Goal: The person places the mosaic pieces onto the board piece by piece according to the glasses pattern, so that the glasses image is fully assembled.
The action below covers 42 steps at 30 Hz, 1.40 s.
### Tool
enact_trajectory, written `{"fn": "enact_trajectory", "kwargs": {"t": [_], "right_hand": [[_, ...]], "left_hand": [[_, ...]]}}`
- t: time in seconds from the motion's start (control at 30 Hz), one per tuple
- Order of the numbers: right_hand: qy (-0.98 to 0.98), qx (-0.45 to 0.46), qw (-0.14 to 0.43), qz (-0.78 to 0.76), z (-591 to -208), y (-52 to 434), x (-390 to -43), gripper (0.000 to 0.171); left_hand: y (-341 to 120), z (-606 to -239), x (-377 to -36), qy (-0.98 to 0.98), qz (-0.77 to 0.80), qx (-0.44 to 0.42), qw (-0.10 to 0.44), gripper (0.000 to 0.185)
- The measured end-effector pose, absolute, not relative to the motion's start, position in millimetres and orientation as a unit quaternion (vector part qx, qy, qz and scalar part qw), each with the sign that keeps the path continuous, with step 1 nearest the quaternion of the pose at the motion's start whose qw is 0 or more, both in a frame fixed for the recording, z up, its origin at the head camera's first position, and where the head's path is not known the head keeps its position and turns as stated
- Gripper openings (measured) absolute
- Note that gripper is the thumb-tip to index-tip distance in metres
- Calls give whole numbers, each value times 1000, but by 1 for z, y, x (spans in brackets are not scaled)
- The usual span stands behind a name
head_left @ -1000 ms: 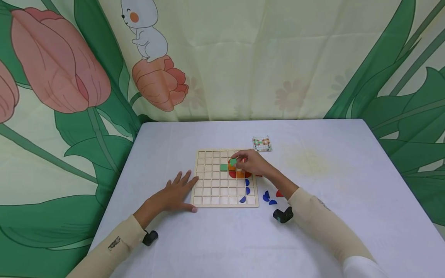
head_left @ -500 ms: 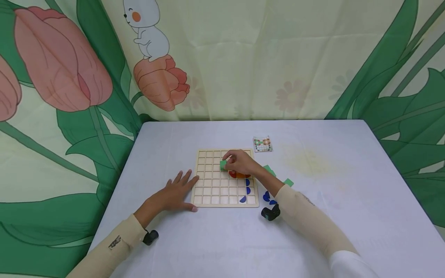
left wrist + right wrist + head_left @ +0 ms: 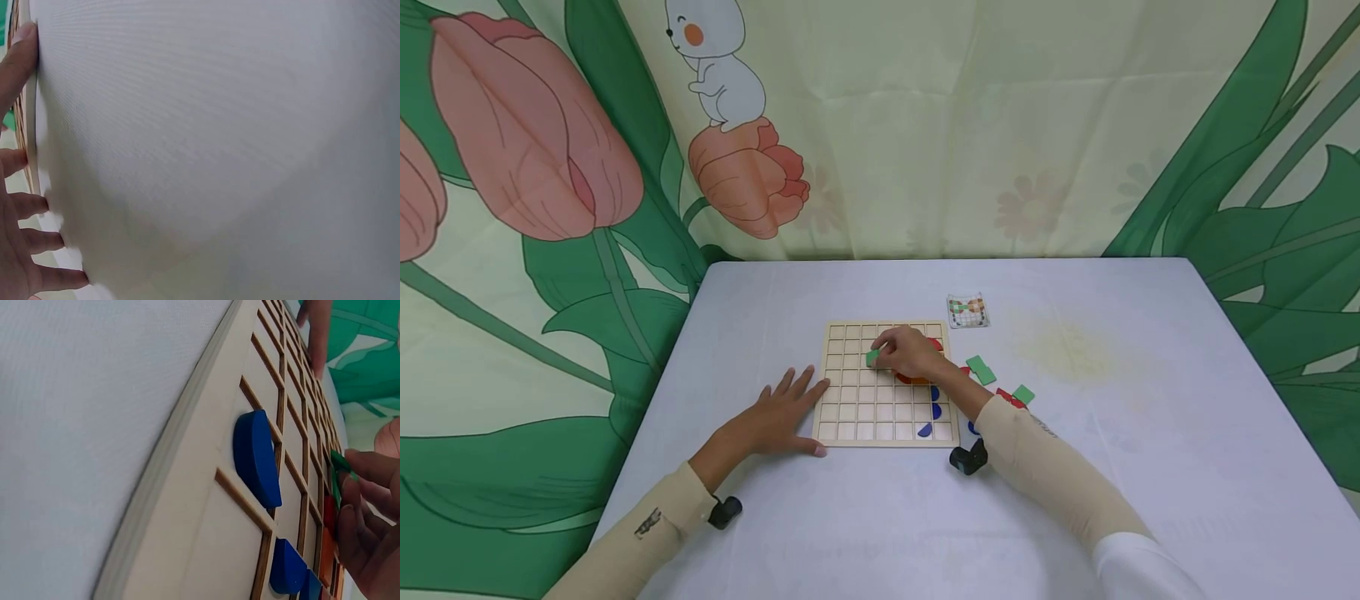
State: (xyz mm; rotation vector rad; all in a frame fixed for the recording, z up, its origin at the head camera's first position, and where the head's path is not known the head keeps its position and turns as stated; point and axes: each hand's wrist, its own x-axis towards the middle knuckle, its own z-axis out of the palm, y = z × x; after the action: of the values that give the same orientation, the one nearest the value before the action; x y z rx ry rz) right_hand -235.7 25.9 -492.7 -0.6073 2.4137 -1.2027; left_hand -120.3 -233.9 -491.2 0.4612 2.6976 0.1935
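A wooden grid board (image 3: 850,400) lies on the white table (image 3: 1075,467). My right hand (image 3: 880,354) reaches over its upper middle and pinches a small green square tile (image 3: 872,358) low over the cells; the right wrist view shows the same tile (image 3: 340,465) at my fingertips (image 3: 369,506). Red and orange pieces (image 3: 913,379) are partly hidden under that hand. Blue half-round pieces (image 3: 934,402) sit in the board's right columns, and one (image 3: 256,459) looms close to the right wrist camera. My left hand (image 3: 790,408) rests flat on the table, fingers spread, touching the board's left edge (image 3: 26,125).
Two green tiles (image 3: 980,369) (image 3: 1022,394) and a red piece (image 3: 1007,398) lie on the table right of the board. A small pattern card (image 3: 966,311) sits beyond the board's far right corner. A flowered curtain hangs behind the table.
My right hand has carried the green tile leftward across the board, about two cells. The arm followed, uncovering the loose green tiles on the table. The left hand has not moved.
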Motion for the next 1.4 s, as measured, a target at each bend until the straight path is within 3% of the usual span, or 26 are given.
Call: {"fn": "enact_trajectory", "kwargs": {"t": [0.3,0.57,0.87,1.13,1.4], "right_hand": [[892,-205,165,-366,-488,15,-233,28],[906,-199,166,-335,-484,10,-231,16],[901,-219,166,-335,-482,13,-230,22],[863,-277,175,-386,-481,45,-231,29],[869,-227,162,-409,-478,92,-230,27]], "left_hand": [[-235,-497,-121,964,65,170,194,112],[-236,-493,-120,964,70,170,194,112],[-234,-494,-120,965,72,168,190,112],[-234,-494,-119,965,70,167,189,113],[-235,-495,-118,966,68,168,184,112]]}}
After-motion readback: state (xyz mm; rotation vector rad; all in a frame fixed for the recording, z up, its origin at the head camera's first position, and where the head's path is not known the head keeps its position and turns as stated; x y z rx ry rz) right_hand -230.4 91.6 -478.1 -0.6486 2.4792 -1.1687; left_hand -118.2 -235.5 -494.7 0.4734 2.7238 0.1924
